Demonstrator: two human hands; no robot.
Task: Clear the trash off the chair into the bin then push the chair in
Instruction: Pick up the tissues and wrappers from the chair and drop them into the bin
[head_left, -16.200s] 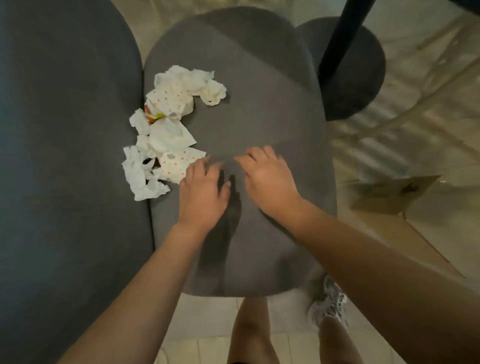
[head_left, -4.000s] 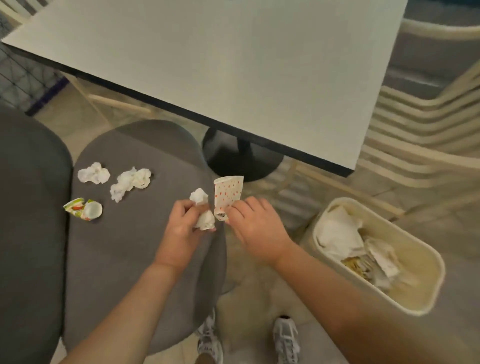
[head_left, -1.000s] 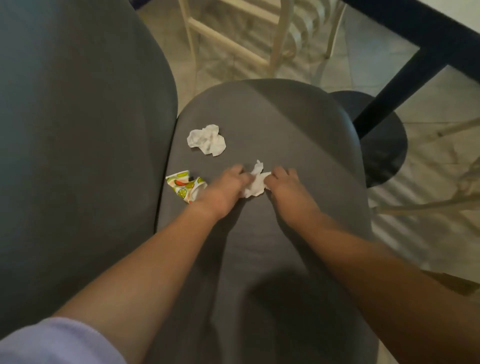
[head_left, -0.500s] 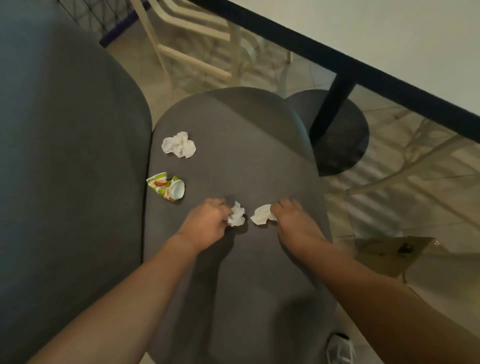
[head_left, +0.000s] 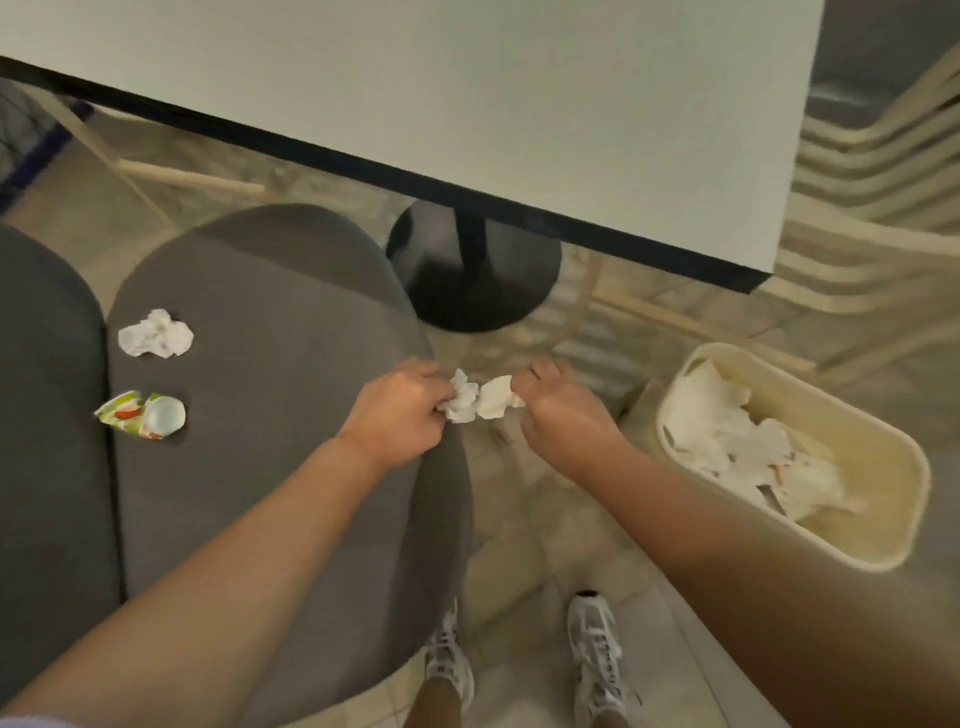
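The grey chair seat (head_left: 270, 395) fills the left half of the view. My left hand (head_left: 400, 410) is shut on a crumpled white tissue (head_left: 462, 402) at the seat's right edge. My right hand (head_left: 558, 410) is shut on a second white tissue piece (head_left: 496, 397), held over the floor between chair and bin. Another crumpled tissue (head_left: 156, 335) and a crushed fruit-printed cup (head_left: 143, 415) lie on the seat's left side. The cream bin (head_left: 883, 519) stands on the floor at the right, with several papers inside.
A white table (head_left: 467, 104) with a black edge spans the top, on a black round pedestal base (head_left: 475, 280). The chair's dark backrest (head_left: 47, 441) is at the far left. Cream slatted chairs (head_left: 872, 182) stand at the right. My shoes (head_left: 592, 649) are on the tiled floor.
Both hands lifted their tissue pieces off the seat and carried them rightward past the seat's edge. The view swung right, so the bin and table top are now in sight.
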